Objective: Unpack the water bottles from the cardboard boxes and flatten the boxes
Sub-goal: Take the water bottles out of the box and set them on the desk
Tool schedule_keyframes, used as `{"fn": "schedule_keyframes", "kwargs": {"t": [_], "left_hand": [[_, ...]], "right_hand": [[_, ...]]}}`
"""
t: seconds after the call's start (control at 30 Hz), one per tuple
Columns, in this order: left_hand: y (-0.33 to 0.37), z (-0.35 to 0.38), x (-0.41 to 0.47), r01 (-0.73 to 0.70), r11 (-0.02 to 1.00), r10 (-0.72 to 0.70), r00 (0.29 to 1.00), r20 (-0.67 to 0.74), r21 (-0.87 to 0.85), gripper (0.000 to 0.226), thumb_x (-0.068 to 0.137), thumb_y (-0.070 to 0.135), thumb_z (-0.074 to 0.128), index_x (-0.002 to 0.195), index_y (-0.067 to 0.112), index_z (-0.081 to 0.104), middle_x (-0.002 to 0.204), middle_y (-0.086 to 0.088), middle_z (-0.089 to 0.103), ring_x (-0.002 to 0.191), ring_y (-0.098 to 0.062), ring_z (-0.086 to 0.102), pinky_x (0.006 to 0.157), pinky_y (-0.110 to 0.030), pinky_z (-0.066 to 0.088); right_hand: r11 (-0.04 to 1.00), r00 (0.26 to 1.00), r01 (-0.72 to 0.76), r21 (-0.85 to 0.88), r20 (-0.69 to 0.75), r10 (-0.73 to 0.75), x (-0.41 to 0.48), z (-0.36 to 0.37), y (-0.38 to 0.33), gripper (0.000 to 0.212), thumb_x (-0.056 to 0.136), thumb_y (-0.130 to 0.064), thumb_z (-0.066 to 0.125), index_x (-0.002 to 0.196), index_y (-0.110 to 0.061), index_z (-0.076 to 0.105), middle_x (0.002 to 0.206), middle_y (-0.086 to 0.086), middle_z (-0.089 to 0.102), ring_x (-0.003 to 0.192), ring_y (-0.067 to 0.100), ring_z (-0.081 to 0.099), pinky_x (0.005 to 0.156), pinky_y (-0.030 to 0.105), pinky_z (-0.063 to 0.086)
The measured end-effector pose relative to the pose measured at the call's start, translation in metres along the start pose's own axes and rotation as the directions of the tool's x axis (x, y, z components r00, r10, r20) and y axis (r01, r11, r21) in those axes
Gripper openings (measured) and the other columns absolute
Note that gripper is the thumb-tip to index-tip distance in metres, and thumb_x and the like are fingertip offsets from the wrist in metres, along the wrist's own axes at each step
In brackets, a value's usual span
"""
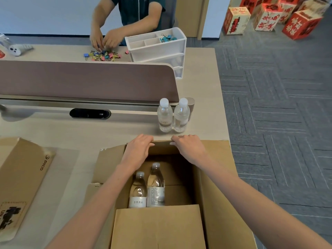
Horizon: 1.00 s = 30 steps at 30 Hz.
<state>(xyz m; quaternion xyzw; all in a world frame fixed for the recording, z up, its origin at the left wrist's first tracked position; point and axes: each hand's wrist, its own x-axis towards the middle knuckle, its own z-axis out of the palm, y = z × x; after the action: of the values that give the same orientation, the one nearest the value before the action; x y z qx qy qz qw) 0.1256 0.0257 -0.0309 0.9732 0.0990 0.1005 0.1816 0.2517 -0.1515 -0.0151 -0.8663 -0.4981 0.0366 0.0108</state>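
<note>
Nearest the camera, the near flap of the open cardboard box stands tilted up, at the near right corner of the desk. Inside the box two water bottles stand upright, side by side and touching: a shorter-looking one on the left, another on the right. Both bare arms reach across the opening to the far flap. The left hand lies over the flap's upper edge with its fingers bent down across it, and the right hand curls its fingers over the same edge; the hands are near each other but apart. Just beyond the flap two more bottles stand together on the desk. To the left a flattened box lies flat. Past the divider, another person's hands sort coloured binder clips beside a white organizer.
</note>
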Motion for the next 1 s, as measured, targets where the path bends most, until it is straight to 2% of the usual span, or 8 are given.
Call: {"fn": "schedule_keyframes", "kwargs": {"t": [0.13, 0.23, 0.33, 0.43, 0.57, 0.7, 0.77, 1.0], "left_hand": [[-0.003, -0.005, -0.001, -0.027, 0.999, 0.027, 1.0, 0.004, 0.026, 0.008, 0.095, 0.02, 0.062, 0.097, 0.014, 0.067, 0.093, -0.002, 0.068, 0.089, -0.021, 0.061, 0.074, -0.03, 0.047], [-0.007, -0.011, -0.003, -0.04, 0.999, 0.04, 0.999, 0.018, 0.029, 0.021, 0.096, 0.022, 0.06, 0.114, 0.015, 0.068, 0.108, -0.002, 0.07, 0.103, -0.022, 0.062, 0.089, -0.035, 0.048], [-0.01, -0.017, -0.013, -0.085, 0.996, 0.083, 0.994, 0.065, 0.029, 0.036, 0.097, 0.024, 0.058, 0.132, 0.017, 0.059, 0.129, -0.002, 0.063, 0.122, -0.021, 0.055, 0.103, -0.038, 0.042], [-0.012, -0.023, -0.029, -0.104, 0.994, 0.103, 0.991, 0.084, 0.017, 0.05, 0.096, 0.025, 0.058, 0.144, 0.016, 0.046, 0.143, -0.002, 0.052, 0.134, -0.017, 0.045, 0.113, -0.039, 0.036], [-0.01, -0.03, -0.062, -0.131, 0.988, 0.137, 0.988, 0.066, -0.085, 0.052, 0.099, 0.025, 0.054, 0.147, 0.015, 0.038, 0.15, -0.002, 0.042, 0.136, -0.013, 0.041, 0.114, -0.032, 0.033], [-0.001, -0.036, -0.1, -0.104, 0.973, 0.146, 0.969, 0.198, -0.207, 0.042, 0.102, 0.035, 0.039, 0.142, 0.021, 0.043, 0.136, 0.007, 0.05, 0.107, -0.004, 0.058, 0.091, -0.029, 0.054], [0.001, -0.039, -0.114, -0.099, 0.97, 0.156, 0.953, 0.259, -0.22, 0.037, 0.102, 0.036, 0.037, 0.136, 0.023, 0.047, 0.124, 0.008, 0.058, 0.096, -0.002, 0.061, 0.082, -0.028, 0.056], [0.009, -0.054, -0.14, -0.133, 0.967, 0.205, 0.914, 0.349, -0.219, 0.022, 0.103, 0.028, 0.046, 0.115, 0.025, 0.064, 0.098, 0.008, 0.069, 0.086, -0.004, 0.064, 0.082, -0.03, 0.053]], "right_hand": [[0.998, 0.999, -0.037, 0.058, -0.025, 0.038, -0.003, 0.002, -0.005, 0.031, 0.105, -0.036, 0.035, 0.117, -0.015, 0.055, 0.113, 0.003, 0.067, 0.103, 0.026, 0.063, 0.075, 0.032, 0.038], [0.989, 0.997, -0.011, 0.149, -0.08, 0.023, -0.013, 0.004, -0.008, 0.03, 0.102, -0.023, 0.045, 0.128, -0.012, 0.053, 0.13, 0.005, 0.059, 0.121, 0.023, 0.054, 0.097, 0.033, 0.039], [0.989, 0.987, -0.028, 0.148, -0.153, 0.051, -0.034, 0.001, -0.014, 0.045, 0.093, -0.01, 0.058, 0.138, -0.011, 0.049, 0.143, 0.005, 0.05, 0.131, 0.021, 0.046, 0.11, 0.033, 0.035], [0.974, 0.976, -0.071, 0.215, -0.187, 0.113, -0.06, -0.004, -0.022, 0.053, 0.089, -0.003, 0.06, 0.139, -0.013, 0.047, 0.143, 0.001, 0.048, 0.129, 0.018, 0.046, 0.105, 0.029, 0.041], [0.936, 0.976, -0.111, 0.334, -0.141, 0.167, -0.095, -0.004, -0.038, 0.033, 0.094, -0.009, 0.055, 0.126, -0.017, 0.057, 0.131, -0.005, 0.053, 0.113, 0.012, 0.055, 0.085, 0.028, 0.053], [0.845, 0.98, -0.194, 0.498, 0.064, 0.187, -0.12, -0.007, -0.06, 0.02, 0.097, -0.012, 0.052, 0.109, -0.018, 0.067, 0.112, -0.003, 0.066, 0.101, 0.016, 0.061, 0.085, 0.031, 0.05], [0.824, 0.964, -0.254, 0.506, 0.198, 0.175, -0.131, -0.014, -0.07, 0.021, 0.097, -0.014, 0.052, 0.106, -0.016, 0.07, 0.107, -0.001, 0.07, 0.099, 0.016, 0.063, 0.083, 0.031, 0.05], [0.801, 0.916, -0.372, 0.469, 0.323, 0.237, -0.163, -0.036, -0.095, 0.02, 0.098, -0.017, 0.052, 0.104, -0.013, 0.07, 0.105, 0.0, 0.069, 0.098, 0.017, 0.061, 0.084, 0.034, 0.049]]}}
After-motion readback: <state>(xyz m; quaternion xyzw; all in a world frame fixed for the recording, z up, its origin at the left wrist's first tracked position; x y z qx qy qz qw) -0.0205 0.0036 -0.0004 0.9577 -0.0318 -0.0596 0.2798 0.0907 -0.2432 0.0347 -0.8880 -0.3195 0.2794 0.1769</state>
